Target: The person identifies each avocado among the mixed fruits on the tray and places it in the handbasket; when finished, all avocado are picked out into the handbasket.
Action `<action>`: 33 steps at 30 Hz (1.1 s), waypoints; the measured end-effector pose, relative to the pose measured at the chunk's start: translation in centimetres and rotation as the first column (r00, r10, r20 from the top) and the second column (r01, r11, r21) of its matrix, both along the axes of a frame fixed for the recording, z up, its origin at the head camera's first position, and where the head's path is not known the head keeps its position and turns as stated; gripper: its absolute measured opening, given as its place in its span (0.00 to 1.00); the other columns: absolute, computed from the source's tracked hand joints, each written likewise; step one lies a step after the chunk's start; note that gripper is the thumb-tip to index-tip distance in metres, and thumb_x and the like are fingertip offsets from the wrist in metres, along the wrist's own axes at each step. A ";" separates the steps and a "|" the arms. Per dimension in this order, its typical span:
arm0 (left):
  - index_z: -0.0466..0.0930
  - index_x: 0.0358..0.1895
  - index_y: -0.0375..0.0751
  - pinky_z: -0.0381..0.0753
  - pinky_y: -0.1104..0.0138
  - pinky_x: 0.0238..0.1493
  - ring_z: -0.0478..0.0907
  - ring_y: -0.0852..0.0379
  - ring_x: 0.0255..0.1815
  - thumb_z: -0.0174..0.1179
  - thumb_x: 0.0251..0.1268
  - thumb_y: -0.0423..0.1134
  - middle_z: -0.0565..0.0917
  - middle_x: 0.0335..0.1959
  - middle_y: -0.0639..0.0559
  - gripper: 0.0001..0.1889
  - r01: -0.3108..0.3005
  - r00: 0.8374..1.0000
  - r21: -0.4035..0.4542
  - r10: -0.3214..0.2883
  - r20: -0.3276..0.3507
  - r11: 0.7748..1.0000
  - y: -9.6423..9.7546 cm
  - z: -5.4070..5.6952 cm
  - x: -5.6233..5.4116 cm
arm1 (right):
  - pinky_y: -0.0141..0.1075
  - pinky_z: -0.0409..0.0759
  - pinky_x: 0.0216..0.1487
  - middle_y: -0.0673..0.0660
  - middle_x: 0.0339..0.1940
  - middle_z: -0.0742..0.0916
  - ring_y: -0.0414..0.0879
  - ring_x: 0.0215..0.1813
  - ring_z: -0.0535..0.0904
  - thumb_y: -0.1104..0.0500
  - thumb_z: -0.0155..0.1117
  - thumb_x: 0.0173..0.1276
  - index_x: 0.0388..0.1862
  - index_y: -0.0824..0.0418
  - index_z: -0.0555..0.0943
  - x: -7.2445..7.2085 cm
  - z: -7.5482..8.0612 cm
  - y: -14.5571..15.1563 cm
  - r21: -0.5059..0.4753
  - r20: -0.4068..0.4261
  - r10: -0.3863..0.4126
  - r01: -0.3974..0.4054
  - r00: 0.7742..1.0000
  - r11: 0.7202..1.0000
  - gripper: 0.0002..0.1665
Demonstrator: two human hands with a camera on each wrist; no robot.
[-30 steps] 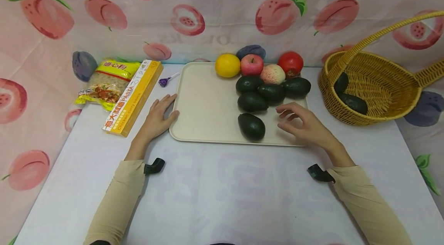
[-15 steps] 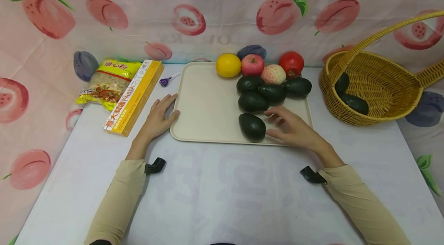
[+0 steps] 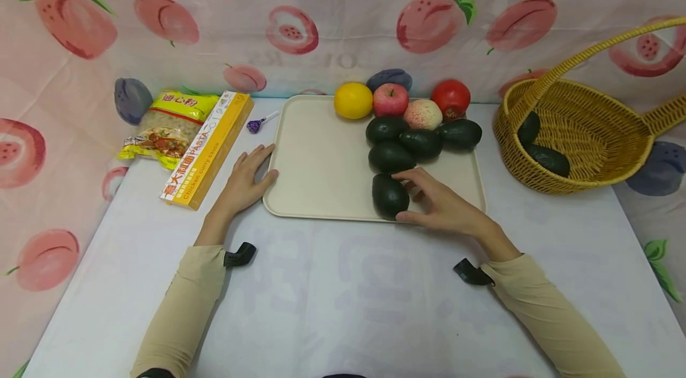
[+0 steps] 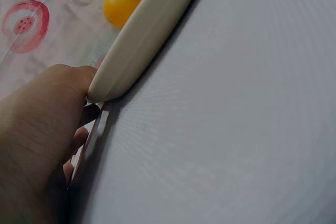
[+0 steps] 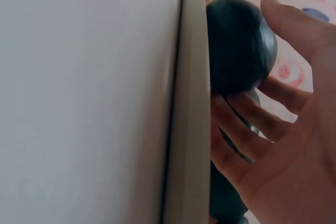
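Observation:
My right hand [image 3: 442,202] has its thumb and fingertips at the right side of a dark green avocado [image 3: 389,196], which lies at the front of the beige tray [image 3: 316,163]. In the right wrist view the avocado [image 5: 241,45] sits between thumb and curved fingers. My left hand [image 3: 248,183] lies flat at the tray's left edge, fingers spread and thumb against the rim; the left wrist view shows the thumb by the tray's corner. Several more avocados [image 3: 391,157] lie just behind, with a yellow lemon-like fruit [image 3: 353,100], a red apple [image 3: 390,99], a peach [image 3: 423,114] and a pomegranate [image 3: 450,99].
A wicker basket [image 3: 605,128] with a tall handle stands to the right, with two avocados [image 3: 546,160] inside. Left of the tray are a yellow pasta box [image 3: 206,152], a bag of pasta [image 3: 168,128] and a purple lollipop [image 3: 255,126]. A fruit-printed cloth [image 3: 343,21] hangs behind.
My right hand has moved left to the front avocado and closed its thumb and fingers on it; the avocado has turned slightly. My left hand has stayed at the tray's edge.

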State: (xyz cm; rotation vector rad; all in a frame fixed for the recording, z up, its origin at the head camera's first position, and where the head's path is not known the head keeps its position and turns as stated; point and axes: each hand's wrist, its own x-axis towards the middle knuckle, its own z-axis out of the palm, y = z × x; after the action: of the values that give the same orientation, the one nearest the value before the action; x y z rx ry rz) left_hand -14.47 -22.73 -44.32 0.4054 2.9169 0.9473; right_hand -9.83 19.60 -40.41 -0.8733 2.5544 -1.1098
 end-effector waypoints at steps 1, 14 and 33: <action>0.55 0.74 0.52 0.35 0.55 0.79 0.49 0.50 0.78 0.52 0.67 0.52 0.60 0.74 0.46 0.33 -0.001 1.000 0.000 0.001 0.002 1.000 0.0 0.0 0.0 | 0.43 0.79 0.56 0.47 0.59 0.73 0.41 0.52 0.75 0.40 0.71 0.53 0.66 0.47 0.64 0.1 0.0 -0.2 0.005 -0.002 0.001 -0.001 1.000 1.000 0.44; 0.55 0.74 0.53 0.35 0.56 0.79 0.48 0.51 0.78 0.51 0.68 0.53 0.60 0.74 0.47 0.33 0.007 1.000 -0.002 -0.007 0.002 1.000 0.1 -0.1 -0.1 | 0.45 0.74 0.63 0.47 0.62 0.72 0.42 0.58 0.71 0.45 0.73 0.53 0.66 0.47 0.65 -0.1 0.0 -2.3 0.038 -0.066 0.043 -0.041 0.997 0.998 0.43; 0.55 0.74 0.54 0.34 0.56 0.79 0.48 0.50 0.78 0.52 0.67 0.53 0.60 0.74 0.47 0.33 -0.003 1.000 0.008 0.003 0.016 1.000 -0.1 0.0 0.1 | 0.30 0.73 0.54 0.51 0.64 0.72 0.41 0.62 0.68 0.59 0.73 0.55 0.67 0.52 0.67 -0.5 4.6 1.4 -0.069 -0.151 -0.116 0.107 0.982 0.992 0.41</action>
State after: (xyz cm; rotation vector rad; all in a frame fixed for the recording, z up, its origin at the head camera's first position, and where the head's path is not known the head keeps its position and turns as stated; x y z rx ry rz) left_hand -14.41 -22.78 -44.29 0.3917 2.9014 0.9584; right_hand -10.32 20.95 -35.80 -0.8713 2.7395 -1.2005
